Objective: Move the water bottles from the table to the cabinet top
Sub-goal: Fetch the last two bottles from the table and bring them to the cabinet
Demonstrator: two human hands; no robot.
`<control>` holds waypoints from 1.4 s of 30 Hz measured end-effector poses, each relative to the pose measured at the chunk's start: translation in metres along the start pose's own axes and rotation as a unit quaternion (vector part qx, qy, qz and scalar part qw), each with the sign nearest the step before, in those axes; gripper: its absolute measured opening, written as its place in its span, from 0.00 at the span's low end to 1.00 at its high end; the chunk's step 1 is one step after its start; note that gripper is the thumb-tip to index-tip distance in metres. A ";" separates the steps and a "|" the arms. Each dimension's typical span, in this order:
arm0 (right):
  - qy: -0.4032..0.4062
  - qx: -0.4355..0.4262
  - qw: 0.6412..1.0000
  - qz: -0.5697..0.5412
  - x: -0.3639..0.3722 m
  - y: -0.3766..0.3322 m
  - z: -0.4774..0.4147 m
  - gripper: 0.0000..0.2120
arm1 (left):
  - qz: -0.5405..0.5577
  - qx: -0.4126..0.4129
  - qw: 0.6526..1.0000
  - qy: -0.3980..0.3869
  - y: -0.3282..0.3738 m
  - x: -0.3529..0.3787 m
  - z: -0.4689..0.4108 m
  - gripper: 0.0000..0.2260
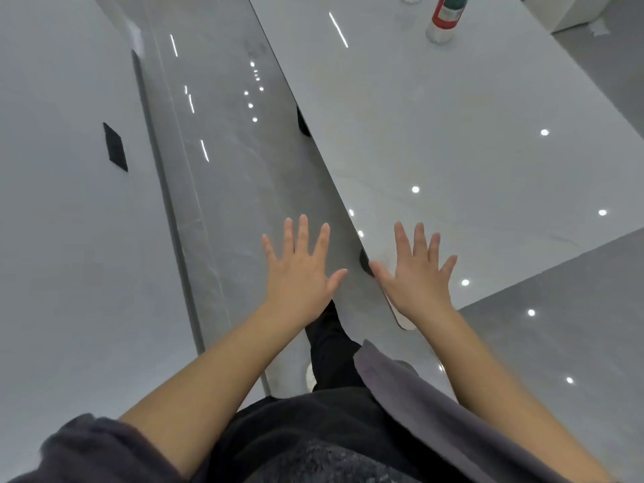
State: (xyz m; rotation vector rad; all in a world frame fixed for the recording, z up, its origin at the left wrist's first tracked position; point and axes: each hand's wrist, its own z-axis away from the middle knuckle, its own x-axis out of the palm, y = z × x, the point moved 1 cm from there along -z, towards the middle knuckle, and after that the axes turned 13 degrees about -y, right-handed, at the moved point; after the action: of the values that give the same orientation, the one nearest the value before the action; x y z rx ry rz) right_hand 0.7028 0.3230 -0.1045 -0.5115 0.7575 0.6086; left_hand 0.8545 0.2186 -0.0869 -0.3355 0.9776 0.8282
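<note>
A clear water bottle (445, 15) with a red and teal label stands on the glossy white table (453, 134) at the far top of the view, its cap cut off by the frame. My left hand (299, 273) hovers over the grey floor beside the table's left edge, fingers spread, holding nothing. My right hand (418, 277) is spread above the table's near corner, also empty. Both hands are far from the bottle. No cabinet top can be told for sure.
A white wall (69, 221) with a dark socket plate (115, 147) runs along the left. A narrow strip of shiny grey floor (223, 169) lies between wall and table. A white box-like object (575, 8) sits at the top right. Black table legs show under the edge.
</note>
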 end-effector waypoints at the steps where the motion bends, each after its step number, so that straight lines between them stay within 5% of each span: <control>1: 0.000 0.004 1.000 -0.007 -0.005 -0.003 -0.013 0.37 | -0.006 0.001 1.000 0.001 -0.005 -0.006 -0.013 0.34; 17: -0.003 0.019 1.000 -0.015 -0.146 -0.078 -0.209 0.37 | 0.010 0.005 0.999 -0.030 -0.074 -0.141 -0.212 0.33; 26: 0.026 0.127 0.988 -0.089 -0.202 -0.112 -0.299 0.37 | -0.061 0.105 0.992 -0.036 -0.123 -0.220 -0.349 0.33; 37: 0.093 0.229 0.936 -0.252 -0.286 -0.132 -0.386 0.40 | -0.118 0.240 0.963 -0.026 -0.111 -0.328 -0.514 0.36; 42: 0.196 0.198 0.860 -0.428 -0.323 -0.099 -0.434 0.51 | -0.038 0.263 0.963 -0.052 -0.079 -0.359 -0.582 0.41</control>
State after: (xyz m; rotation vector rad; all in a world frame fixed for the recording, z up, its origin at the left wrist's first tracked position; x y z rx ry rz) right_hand 0.3780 -0.1211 -0.1100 -0.5317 0.9108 -0.4979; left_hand 0.4616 -0.3465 -0.1093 0.1267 1.0389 0.4842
